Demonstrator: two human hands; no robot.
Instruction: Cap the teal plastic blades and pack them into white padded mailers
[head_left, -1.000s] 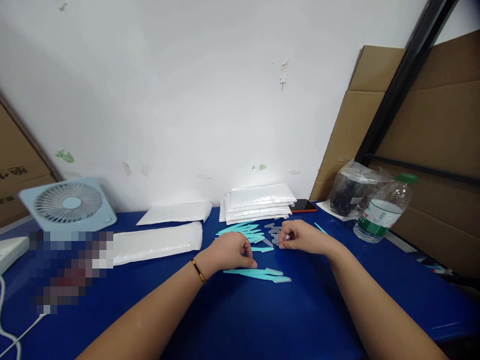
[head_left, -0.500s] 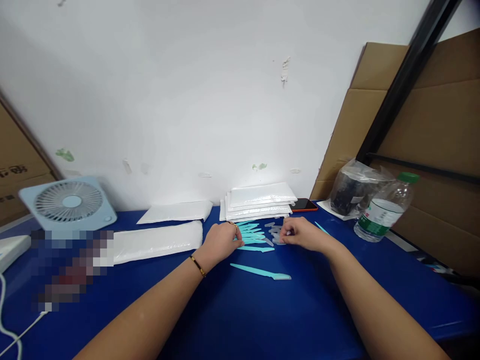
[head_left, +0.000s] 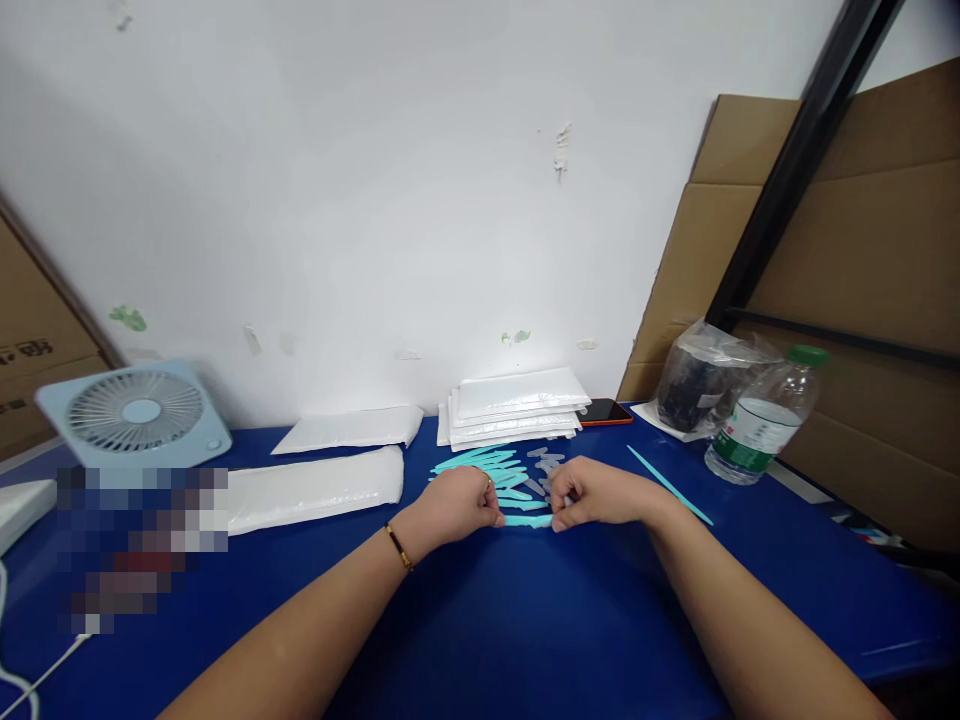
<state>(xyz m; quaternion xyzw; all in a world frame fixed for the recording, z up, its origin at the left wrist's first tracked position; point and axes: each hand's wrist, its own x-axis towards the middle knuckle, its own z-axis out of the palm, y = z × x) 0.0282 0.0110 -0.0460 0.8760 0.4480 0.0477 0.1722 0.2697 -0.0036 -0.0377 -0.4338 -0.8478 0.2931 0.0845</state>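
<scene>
A turquoise eyebrow razor point(head_left: 528, 520) is stretched between my two hands just above the blue table. My left hand point(head_left: 465, 502) pinches one end of it, closed. At the other end the fingertips of my right hand point(head_left: 589, 495) are pressed together; whether a clear cap is between them is hidden. Behind my left hand lies a fanned pile of turquoise eyebrow razors point(head_left: 484, 465). Several small clear plastic caps point(head_left: 546, 460) are scattered beside that pile, near my right hand. A single eyebrow razor point(head_left: 670, 484) lies slanted to the right of my right wrist.
White padded packets point(head_left: 517, 400) are stacked against the wall, with a phone point(head_left: 606, 411) next to them. More white packets point(head_left: 319, 490) lie left. A blue fan point(head_left: 139, 412) stands far left. On the right are a water bottle point(head_left: 761, 425) and a bagged dark container point(head_left: 694, 385).
The razor that lay alone in front has been picked up and is now between both hands. My right hand has left the clear caps and come forward; my left has moved forward and right.
</scene>
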